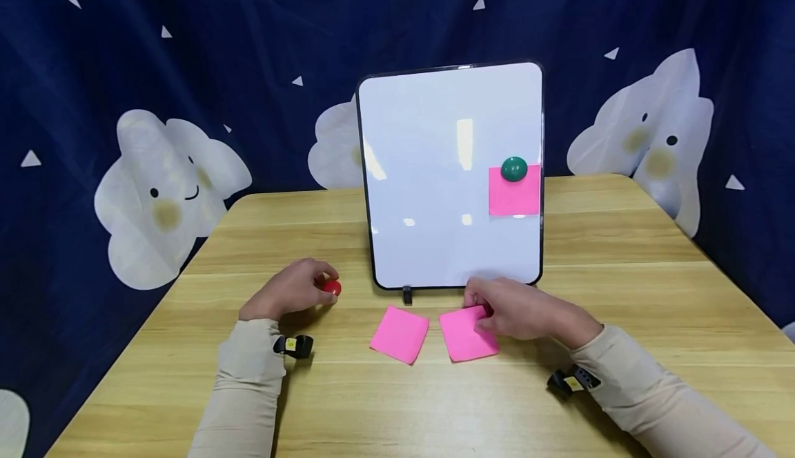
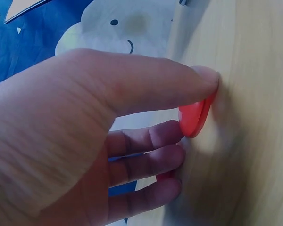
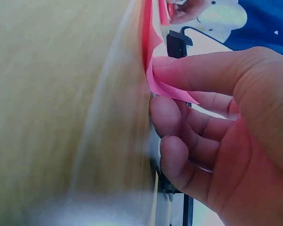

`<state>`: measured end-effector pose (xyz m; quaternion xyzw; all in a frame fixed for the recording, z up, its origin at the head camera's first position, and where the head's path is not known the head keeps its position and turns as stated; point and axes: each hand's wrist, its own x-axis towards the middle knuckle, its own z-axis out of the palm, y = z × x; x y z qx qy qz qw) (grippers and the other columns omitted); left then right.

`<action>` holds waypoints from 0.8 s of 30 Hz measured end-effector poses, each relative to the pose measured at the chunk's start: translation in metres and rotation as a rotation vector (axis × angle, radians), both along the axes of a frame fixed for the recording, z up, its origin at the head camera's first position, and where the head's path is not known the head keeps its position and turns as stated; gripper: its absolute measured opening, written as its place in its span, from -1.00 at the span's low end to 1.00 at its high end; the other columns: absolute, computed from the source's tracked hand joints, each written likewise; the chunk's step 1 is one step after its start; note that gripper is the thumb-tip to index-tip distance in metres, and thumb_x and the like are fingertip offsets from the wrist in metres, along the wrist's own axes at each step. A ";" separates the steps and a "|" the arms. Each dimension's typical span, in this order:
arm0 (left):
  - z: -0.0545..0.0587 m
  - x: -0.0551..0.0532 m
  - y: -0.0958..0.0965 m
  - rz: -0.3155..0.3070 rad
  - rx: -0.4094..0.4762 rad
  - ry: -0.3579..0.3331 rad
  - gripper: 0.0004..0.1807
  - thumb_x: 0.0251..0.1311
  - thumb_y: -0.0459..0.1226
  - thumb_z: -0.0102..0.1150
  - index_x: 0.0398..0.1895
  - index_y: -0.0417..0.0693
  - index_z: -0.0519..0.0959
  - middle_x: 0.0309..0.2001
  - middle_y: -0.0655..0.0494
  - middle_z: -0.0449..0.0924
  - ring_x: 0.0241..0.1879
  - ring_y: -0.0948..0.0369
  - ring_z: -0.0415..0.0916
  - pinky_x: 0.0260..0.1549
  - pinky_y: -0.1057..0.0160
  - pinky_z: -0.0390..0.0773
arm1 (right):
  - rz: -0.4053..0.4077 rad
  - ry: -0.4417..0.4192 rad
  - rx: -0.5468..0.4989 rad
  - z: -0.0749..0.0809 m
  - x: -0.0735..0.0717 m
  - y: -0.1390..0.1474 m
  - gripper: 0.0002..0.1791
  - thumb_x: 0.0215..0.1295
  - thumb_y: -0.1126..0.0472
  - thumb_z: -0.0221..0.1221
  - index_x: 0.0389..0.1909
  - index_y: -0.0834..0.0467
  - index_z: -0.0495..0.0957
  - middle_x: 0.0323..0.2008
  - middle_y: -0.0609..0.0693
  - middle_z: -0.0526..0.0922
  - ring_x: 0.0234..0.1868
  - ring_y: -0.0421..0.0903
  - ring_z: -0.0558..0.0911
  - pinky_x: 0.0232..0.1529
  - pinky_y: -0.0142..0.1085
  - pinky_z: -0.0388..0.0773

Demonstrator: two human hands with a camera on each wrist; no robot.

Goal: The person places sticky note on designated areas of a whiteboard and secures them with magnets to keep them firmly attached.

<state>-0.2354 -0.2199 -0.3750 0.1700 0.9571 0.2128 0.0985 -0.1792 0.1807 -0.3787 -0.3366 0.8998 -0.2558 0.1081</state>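
Note:
On the left of the table my left hand (image 1: 297,287) pinches a round red magnet (image 1: 332,287). The left wrist view shows the thumb and a finger on this red magnet (image 2: 192,117), close to the wood; a bit more red shows behind the lower fingers. My right hand (image 1: 524,308) pinches the upper right part of a pink sticky note (image 1: 459,337) between thumb and fingers. In the right wrist view the note's edge (image 3: 167,89) bends up from the table. A second pink sticky note (image 1: 400,335) lies flat to its left.
A whiteboard (image 1: 428,168) with a black frame stands upright behind the notes on small black feet (image 1: 407,295). On its right side a green magnet (image 1: 514,169) overlaps the top of another pink note (image 1: 513,199). A dark blue curtain (image 1: 261,23) hangs behind the wooden table (image 1: 348,403).

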 end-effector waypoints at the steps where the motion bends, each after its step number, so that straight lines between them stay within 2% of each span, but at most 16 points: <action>1: 0.000 0.000 0.000 0.002 0.000 -0.001 -0.60 0.10 -0.18 0.44 0.02 -0.06 0.66 -0.16 0.04 0.63 -0.19 0.12 0.53 -0.17 0.12 0.56 | 0.002 0.002 -0.001 0.000 0.000 0.000 -0.71 0.21 0.32 0.37 -0.18 0.05 0.46 -0.45 -0.16 0.46 -0.38 -0.19 0.43 -0.32 -0.31 0.42; 6: -0.001 -0.001 0.000 0.006 0.001 -0.001 -0.62 0.11 -0.18 0.43 -0.01 -0.06 0.66 -0.17 0.05 0.63 -0.19 0.13 0.53 -0.18 0.12 0.55 | 0.021 0.015 -0.014 0.000 0.000 0.000 -0.72 0.23 0.33 0.35 -0.18 0.05 0.46 -0.46 -0.14 0.45 -0.38 -0.18 0.42 -0.34 -0.32 0.40; 13: -0.001 0.000 0.000 0.005 0.004 -0.004 -0.69 0.10 -0.18 0.43 -0.09 -0.05 0.66 -0.21 0.07 0.63 -0.23 0.15 0.52 -0.22 0.13 0.55 | 0.078 0.063 -0.029 -0.002 -0.002 0.000 -0.79 0.23 0.38 0.31 -0.35 -0.01 0.55 -0.46 -0.23 0.48 -0.35 -0.20 0.47 -0.31 -0.34 0.46; 24: 0.000 0.001 0.001 0.022 -0.001 -0.005 -0.73 0.11 -0.18 0.41 -0.13 -0.03 0.65 -0.21 0.08 0.63 -0.24 0.15 0.53 -0.22 0.15 0.54 | 0.016 0.055 -0.010 -0.002 -0.001 -0.001 -0.86 0.24 0.35 0.31 -0.27 0.04 0.65 -0.39 -0.22 0.53 -0.30 -0.20 0.47 -0.22 -0.30 0.50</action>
